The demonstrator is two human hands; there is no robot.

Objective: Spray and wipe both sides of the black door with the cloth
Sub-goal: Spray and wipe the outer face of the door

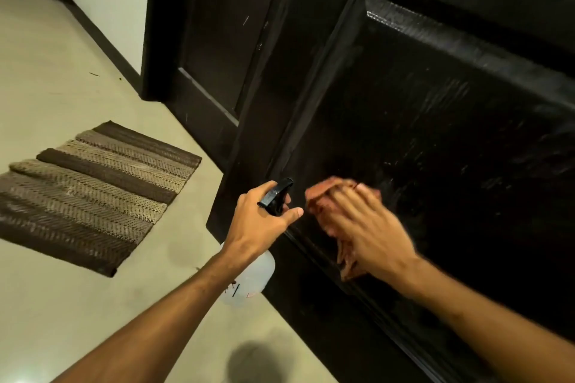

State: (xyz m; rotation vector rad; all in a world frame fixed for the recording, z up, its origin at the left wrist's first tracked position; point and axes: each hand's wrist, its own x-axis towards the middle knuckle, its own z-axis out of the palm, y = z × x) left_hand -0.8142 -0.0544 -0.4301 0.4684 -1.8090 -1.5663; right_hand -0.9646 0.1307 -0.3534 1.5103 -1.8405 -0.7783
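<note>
the right hand (357, 221) pressed a reddish cloth (323, 193) flat-fingered against the black door (435, 121); the left hand (261, 221) gripped a spray bottle (258, 277), fingers curled around its neck.

The right hand (364, 221) presses a reddish cloth (329, 196) flat against the lower panel of the black door (435, 121), fingers spread over it; the hand is blurred. Wet streaks shine on the panel above and to the right. The left hand (264, 218) grips a spray bottle (252, 277) by its black trigger head, just beside the door's edge, the clear body hanging below the wrist. A striped brown mat (93, 193) lies on the pale floor (62, 305) to the left.
</note>
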